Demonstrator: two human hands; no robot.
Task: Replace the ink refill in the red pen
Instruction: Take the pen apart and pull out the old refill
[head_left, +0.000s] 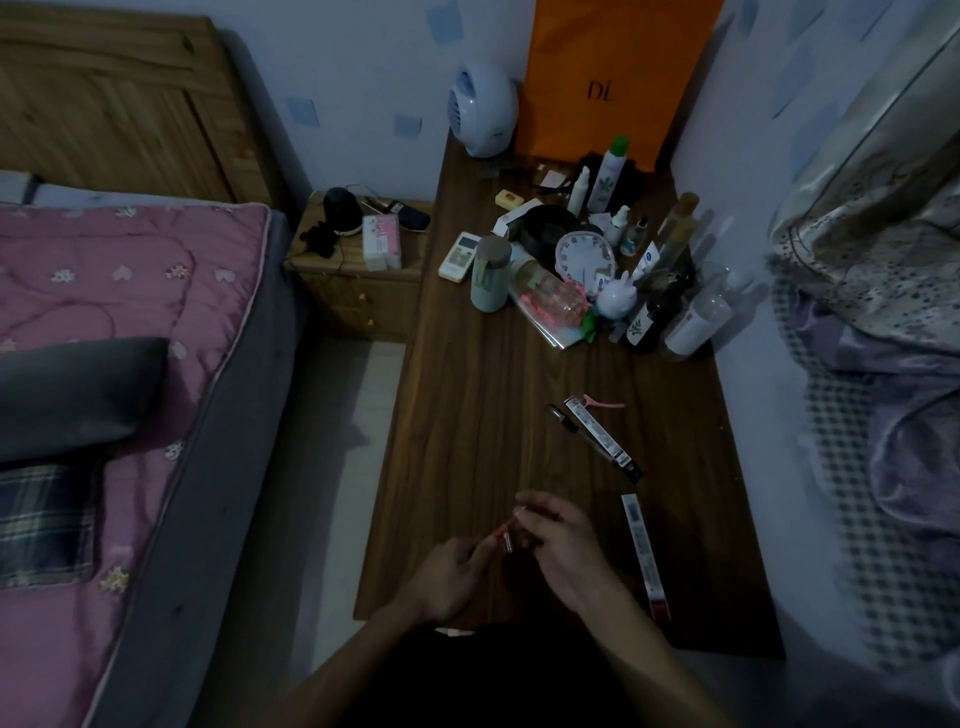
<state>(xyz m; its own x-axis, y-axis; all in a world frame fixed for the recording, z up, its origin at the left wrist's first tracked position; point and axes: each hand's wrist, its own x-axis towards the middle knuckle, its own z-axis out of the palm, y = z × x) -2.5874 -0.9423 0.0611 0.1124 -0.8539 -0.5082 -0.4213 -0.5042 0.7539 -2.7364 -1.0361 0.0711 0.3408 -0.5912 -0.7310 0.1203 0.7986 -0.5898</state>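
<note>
Both of my hands hold the red pen (503, 536) over the near end of the dark wooden table (483, 415). My left hand (451, 574) pinches its lower left end. My right hand (558, 545) closes over the rest of it, so most of the pen is hidden by fingers. The light is dim and I cannot tell if the pen is in one piece or apart. A long refill packet (645, 556) with a barcode lies flat to the right of my right hand. A second packet (602, 439) and a dark pen (563, 418) lie farther up the table.
A pink hair clip (605, 402) lies by the packets. Bottles, a clock (584, 257), a tumbler (490, 280), a remote and an orange bag (608, 78) crowd the table's far end. A bed with a pink quilt (104, 322) is at the left, bedding at the right.
</note>
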